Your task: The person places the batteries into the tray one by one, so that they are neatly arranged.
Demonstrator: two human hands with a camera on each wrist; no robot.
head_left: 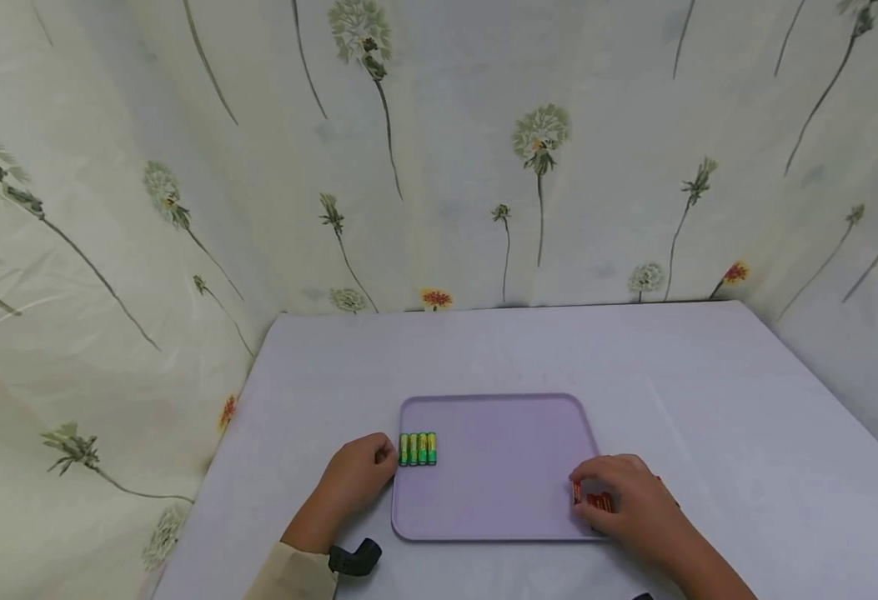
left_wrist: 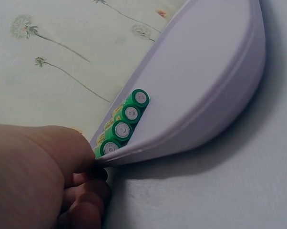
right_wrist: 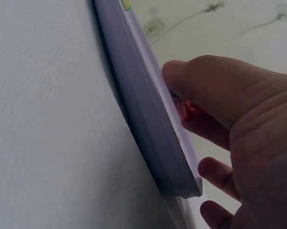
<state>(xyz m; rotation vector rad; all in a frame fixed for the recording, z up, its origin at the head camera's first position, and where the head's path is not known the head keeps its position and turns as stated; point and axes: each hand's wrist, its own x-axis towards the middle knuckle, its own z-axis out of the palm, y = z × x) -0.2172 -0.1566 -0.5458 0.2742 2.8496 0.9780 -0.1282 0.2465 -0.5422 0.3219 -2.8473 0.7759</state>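
A shallow lilac tray (head_left: 499, 467) lies on the table. Four-sided and rimmed, it carries a row of several green-and-yellow batteries (head_left: 418, 449) side by side at its left edge; their flat silver ends face the left wrist camera (left_wrist: 122, 129). My left hand (head_left: 359, 471) grips the tray's left rim beside them, thumb on top and fingers curled below. At the right side, my right hand (head_left: 629, 500) bends thumb and index finger around several small red batteries (head_left: 601, 502), pinching them near the rim. In the right wrist view the thumb mostly hides them.
A pale cloth covers the table (head_left: 333, 358). Behind and at both sides hangs a curtain (head_left: 454, 167) printed with dandelions. A black strap piece (head_left: 356, 557) sits at the left wrist by a beige sleeve (head_left: 296, 573).
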